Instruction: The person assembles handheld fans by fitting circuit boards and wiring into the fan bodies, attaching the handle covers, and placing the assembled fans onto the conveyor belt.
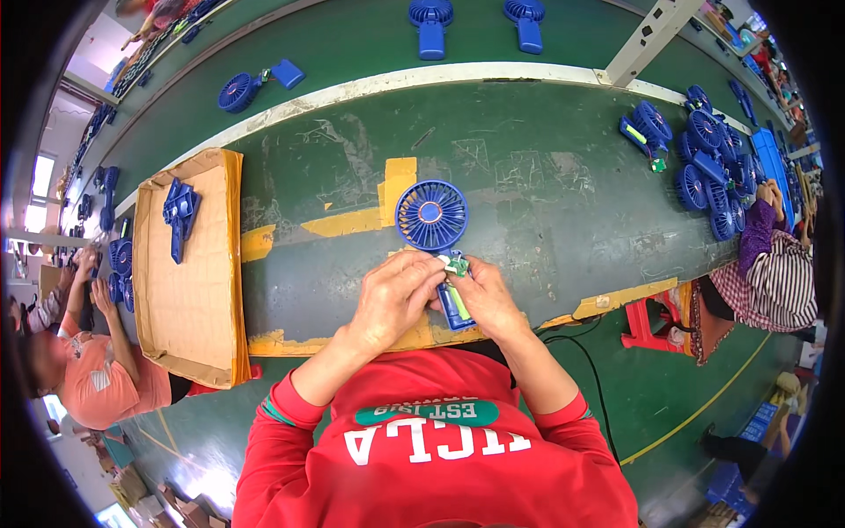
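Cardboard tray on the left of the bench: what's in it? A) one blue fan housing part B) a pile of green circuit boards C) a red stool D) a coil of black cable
A: the cardboard tray holds a single blue fan part near its far end; the rest of its floor shows bare cardboard.
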Tool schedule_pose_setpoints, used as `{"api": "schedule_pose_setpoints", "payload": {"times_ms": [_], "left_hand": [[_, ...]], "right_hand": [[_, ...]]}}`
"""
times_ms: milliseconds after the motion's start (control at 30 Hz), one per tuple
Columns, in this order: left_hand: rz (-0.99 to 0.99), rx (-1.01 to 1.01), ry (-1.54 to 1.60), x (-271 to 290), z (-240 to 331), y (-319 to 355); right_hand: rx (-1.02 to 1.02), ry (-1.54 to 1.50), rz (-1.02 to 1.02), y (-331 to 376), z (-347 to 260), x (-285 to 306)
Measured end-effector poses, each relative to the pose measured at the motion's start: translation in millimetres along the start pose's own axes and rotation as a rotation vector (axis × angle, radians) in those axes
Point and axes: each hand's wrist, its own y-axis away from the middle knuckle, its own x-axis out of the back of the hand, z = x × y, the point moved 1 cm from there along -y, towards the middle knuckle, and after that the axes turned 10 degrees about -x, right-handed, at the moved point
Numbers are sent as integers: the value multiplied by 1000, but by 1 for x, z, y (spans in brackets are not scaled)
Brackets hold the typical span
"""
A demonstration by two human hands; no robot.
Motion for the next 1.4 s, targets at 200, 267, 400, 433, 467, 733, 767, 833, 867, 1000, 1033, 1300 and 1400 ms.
{"api": "schedule_pose_setpoints", "payload": {"times_ms": [200,267,400,433,467,733,767,833,867,1000,1033,1300,1400], "left_hand": [[-14,-86,-124,0,-4,-6],[-2,-74,-124,-1,-6,-4],[-32,86,-70,4,-3,0],[-32,87,-71,5,-2,1],[-48,163,-51,7,-1,2],[-77,306,89,5,-2,1],[-83,317,94,5,-2,1],[-90,328,100,4,-3,2],[-94,337,103,3,-3,2],[-96,359,115,0,-6,3],[-96,359,116,-1,-7,3],[-78,158,-92,-7,-12,6],[-88,87,-148,-6,-10,5]], "right_hand": [[-63,-39,-53,1,-5,1],[-102,-62,-91,2,-8,1],[-75,-109,-98,6,-11,2],[-53,-163,-133,5,-11,5],[-31,-218,-168,6,-10,6],[-83,-160,-85,-1,-8,5],[-67,-157,-85,-1,-8,5],[-68,-162,-83,-1,-7,5],[-68,-167,-83,-1,-7,5],[-83,-186,-72,-2,-6,5],[-74,-174,-70,-1,-6,5],[-52,-149,-78,-1,-4,7],[-54,-128,-91,-3,-2,8]]}}
